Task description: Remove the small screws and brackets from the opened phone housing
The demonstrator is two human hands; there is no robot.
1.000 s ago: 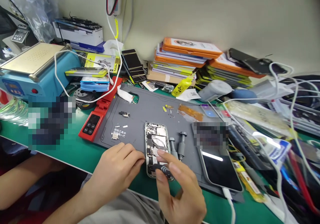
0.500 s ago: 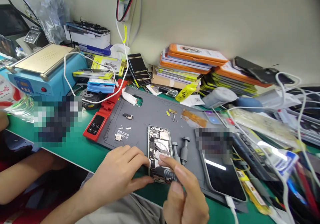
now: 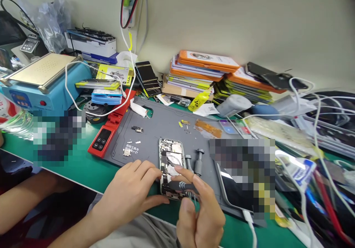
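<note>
Left hand [image 3: 133,192] lay flat on the grey repair mat [image 3: 155,122], fingers spread and gripping nothing, tips touching the left edge of the opened phone [image 3: 169,155]; that looked like bracing, so the chassis would not slide; right hand [image 3: 199,218] had thumb and forefinger pinched shut on a dark screwdriver [image 3: 181,186], held low and nearly level across the phone's lower end, probably so the tip could reach in sideways; the tip itself could not be made out; the phone sat face-open near the mat's front edge, close to the body, between the two hands; count: one opened phone, one screwdriver in hand, two grey knob-topped tools [image 3: 198,161] standing just right of the phone, within easy reach; one dark-screened phone [image 3: 233,192] further right, partly blurred; small loose parts [image 3: 137,129] were spread well apart up the mat, likely kept separate for sorting; one red control pad [image 3: 104,139] touched the mat's left edge on the green tabletop [image 3: 83,166]
</note>
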